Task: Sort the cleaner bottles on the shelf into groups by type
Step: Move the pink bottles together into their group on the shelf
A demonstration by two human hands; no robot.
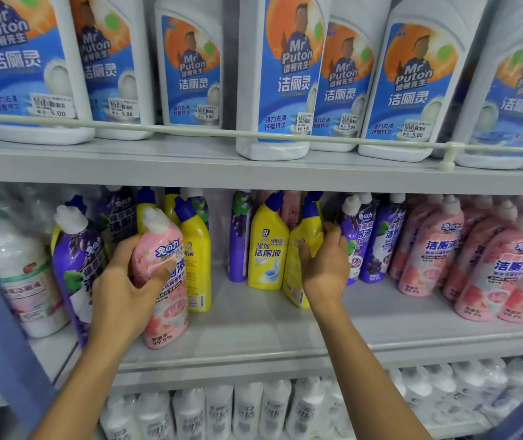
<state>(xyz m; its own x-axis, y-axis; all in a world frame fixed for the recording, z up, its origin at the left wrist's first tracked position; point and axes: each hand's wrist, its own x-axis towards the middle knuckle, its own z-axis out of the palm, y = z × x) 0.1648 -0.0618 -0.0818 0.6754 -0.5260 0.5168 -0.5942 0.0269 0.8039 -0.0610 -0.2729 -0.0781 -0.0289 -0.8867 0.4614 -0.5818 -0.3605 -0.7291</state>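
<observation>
Holding the pink bottle (171, 309) in my left hand (123, 290), fingers curled round its middle. My right hand (325, 268) grips a yellow bottle (309, 231) on the shelf (254, 328). Both look heavy and slippery; hold the fat middle.

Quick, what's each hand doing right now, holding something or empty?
Left hand: grips a pink bottle round its middle.
Right hand: grips a yellow bottle that is tilted on the shelf.

Cut off, blurred
The top edge crops the big white bottles (273, 74); I cannot read the bottom-row bottles (219, 411).
</observation>
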